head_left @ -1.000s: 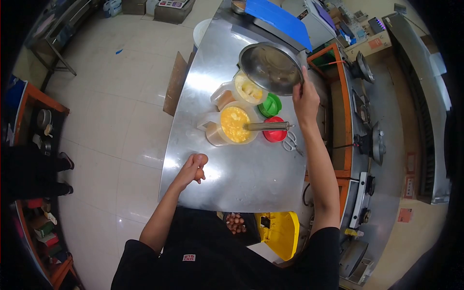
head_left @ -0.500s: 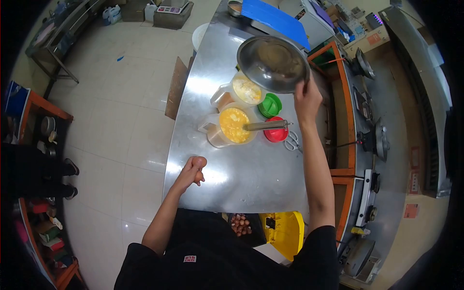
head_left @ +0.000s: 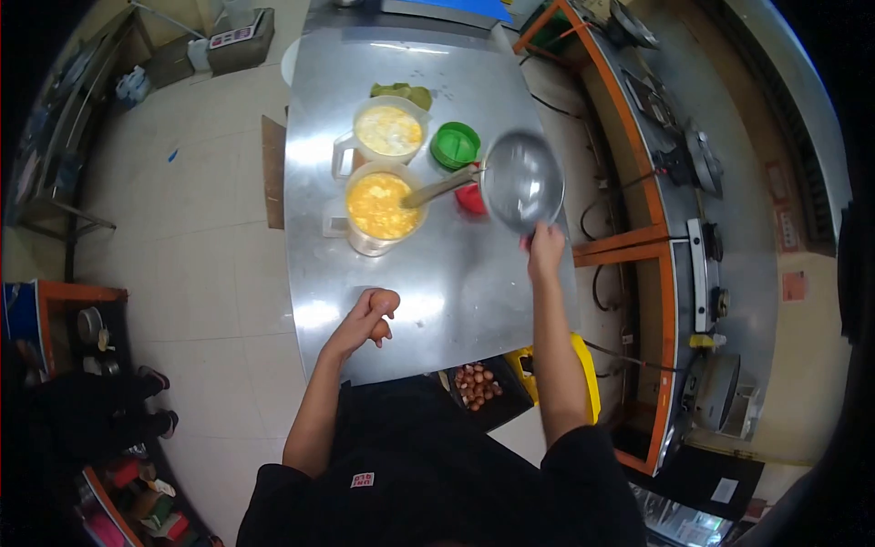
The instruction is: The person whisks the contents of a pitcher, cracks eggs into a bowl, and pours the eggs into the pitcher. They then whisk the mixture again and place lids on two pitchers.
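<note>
My left hand (head_left: 357, 326) is closed around two brown eggs (head_left: 385, 302) above the near left of the steel table (head_left: 437, 328). At the right, my right hand (head_left: 544, 248) grips the rim of a metal bowl (head_left: 522, 180), holding it over the table. Left of the bowl, a clear pitcher (head_left: 372, 244) contains yellow egg mixture (head_left: 379, 206). A metal-handled whisk (head_left: 442, 186) leans in it, its head sunk in the mixture. Behind stands a second pitcher (head_left: 389, 132) with paler, whitish-yellow contents. The metal bowl partly covers a red bowl (head_left: 470, 198).
A green container (head_left: 455, 145) and a green cloth-like item (head_left: 401, 94) lie farther back. Below the table's near edge are a black bin of brown eggshells (head_left: 476, 386) and a yellow bin (head_left: 586, 376). Stoves line the right; a person's legs (head_left: 118, 401) show at left.
My right hand has brought the metal bowl nearer and lower, from beyond the pitchers to beside the whisk handle. The scissors are out of sight. The left hand keeps the eggs; the view has shifted.
</note>
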Demonstrator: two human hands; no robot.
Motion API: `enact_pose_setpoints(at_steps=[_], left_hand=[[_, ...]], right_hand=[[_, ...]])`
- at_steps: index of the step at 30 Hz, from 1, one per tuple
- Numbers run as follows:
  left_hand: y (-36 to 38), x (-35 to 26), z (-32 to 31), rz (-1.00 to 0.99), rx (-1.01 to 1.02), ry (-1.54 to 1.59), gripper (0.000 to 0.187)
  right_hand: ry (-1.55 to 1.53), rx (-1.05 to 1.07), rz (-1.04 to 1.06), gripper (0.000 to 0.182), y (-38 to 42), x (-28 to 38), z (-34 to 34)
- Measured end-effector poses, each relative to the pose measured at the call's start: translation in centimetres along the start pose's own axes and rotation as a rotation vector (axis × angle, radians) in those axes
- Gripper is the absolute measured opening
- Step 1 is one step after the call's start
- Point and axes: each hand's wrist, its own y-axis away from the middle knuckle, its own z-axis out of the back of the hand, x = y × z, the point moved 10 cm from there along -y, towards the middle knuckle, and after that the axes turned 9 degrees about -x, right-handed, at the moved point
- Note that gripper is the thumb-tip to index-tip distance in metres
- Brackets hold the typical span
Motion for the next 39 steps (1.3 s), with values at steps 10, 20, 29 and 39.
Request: enact_pose_setpoints(at_steps=[10,20,29,39], left_hand=[[-4.1,-0.8,-12.0,-0.006,0.208,-0.13,0.046],[-5.4,-0.5,-20.6,0.045,0.395,-0.278,0.048],[-12.0,-3.1,-20.2,-0.115,0.012,-0.158,0.046],[-15.1,-3.8,-23.8,-0.276,-0.135,-0.417,0.037]], right_hand=[[0.142,-0.257,-0.46,0.043,11.4,-17.2,14.1],[0.116,0.447,0.17,0.044,15.9,-1.9,5.1],[-0.269,0.019,-0.238,0.022,8.8,-9.2,9.7],[-0.102,-0.199,-0.16,0.027,7.7,-8.4,9.1]])
